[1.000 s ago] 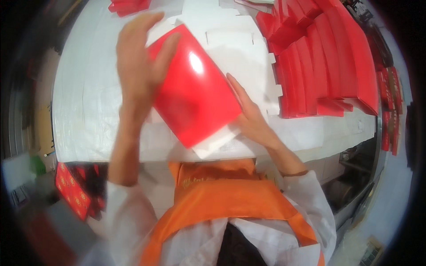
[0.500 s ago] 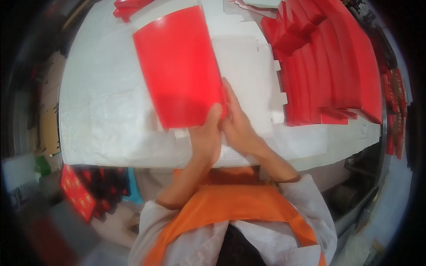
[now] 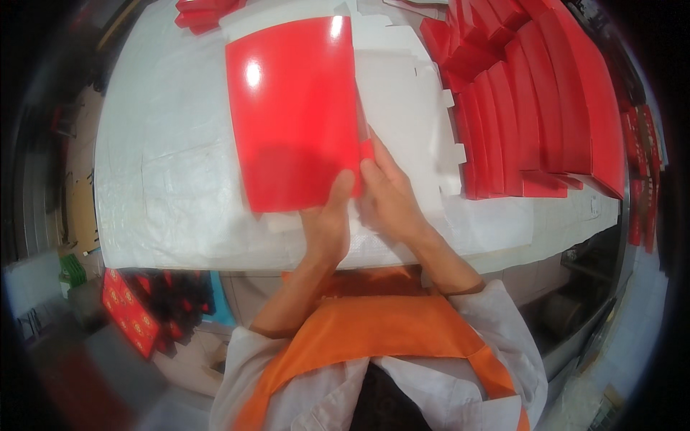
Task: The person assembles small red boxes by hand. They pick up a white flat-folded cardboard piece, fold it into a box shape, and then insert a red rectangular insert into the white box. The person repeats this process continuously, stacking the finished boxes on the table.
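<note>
A glossy red cardboard box (image 3: 295,115) is held tilted above the white-covered table, its broad red face toward me. My left hand (image 3: 329,215) is closed on the box's lower right corner, thumb on the red face and fingers out of sight underneath. At the box's right edge, my right hand (image 3: 392,194) pinches a small red flap (image 3: 367,149) between thumb and fingers. Beneath and to the right of the box lie flat white cardboard blanks (image 3: 402,122) with notched tabs along their right side.
Rows of folded red boxes (image 3: 535,108) stand packed together at the table's right. More red pieces (image 3: 205,13) lie at the far left. The white sheet (image 3: 172,194) covers the table up to its near edge. Below left sits a patterned red box (image 3: 129,309).
The red box has turned slightly upright and shifted a little right. A gap now shows along its right edge, where my right hand has drawn the small flap outward.
</note>
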`<state>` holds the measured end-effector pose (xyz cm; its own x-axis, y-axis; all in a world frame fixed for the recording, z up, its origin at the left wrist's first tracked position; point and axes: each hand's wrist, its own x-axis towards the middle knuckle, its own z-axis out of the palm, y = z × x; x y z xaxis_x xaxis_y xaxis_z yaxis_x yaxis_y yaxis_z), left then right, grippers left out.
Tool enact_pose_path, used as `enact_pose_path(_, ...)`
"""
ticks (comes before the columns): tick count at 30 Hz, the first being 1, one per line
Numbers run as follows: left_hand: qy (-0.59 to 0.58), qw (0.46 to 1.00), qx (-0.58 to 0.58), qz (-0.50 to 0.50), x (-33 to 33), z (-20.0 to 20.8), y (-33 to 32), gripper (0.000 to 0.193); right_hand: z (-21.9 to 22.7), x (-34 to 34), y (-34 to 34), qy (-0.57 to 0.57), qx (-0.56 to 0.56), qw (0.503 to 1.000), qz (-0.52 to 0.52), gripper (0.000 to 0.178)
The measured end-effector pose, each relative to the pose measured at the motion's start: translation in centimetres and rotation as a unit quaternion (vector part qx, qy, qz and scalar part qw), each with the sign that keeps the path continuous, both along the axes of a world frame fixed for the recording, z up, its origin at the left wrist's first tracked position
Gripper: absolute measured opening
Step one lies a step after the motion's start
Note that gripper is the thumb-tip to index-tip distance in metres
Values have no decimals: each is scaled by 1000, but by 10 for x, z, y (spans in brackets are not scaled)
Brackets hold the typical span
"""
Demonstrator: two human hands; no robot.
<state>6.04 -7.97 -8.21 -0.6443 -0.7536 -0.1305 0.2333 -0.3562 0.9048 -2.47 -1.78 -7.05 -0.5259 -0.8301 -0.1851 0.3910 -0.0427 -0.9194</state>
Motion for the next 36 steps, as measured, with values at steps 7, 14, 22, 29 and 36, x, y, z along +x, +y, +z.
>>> enact_pose_path(7,3,995,-92,37,-1,2,8,26,-5,4,2,7,11,1000,-7,48)
enact_pose_path(14,25,999,24,0,-2,-10,14,24,-8,13,0,59,-7,996,-61,49)
enact_pose_path(22,26,995,95,-4,1,-4,4,36,3,11,4,76,-10,997,-32,49)
enact_pose_path(29,28,997,73,9,-3,-10,8,33,-17,14,4,141,-15,988,-54,47)
enact_pose_path(36,-41,998,54,-18,1,-18,11,24,6,18,4,170,73,981,-55,46)
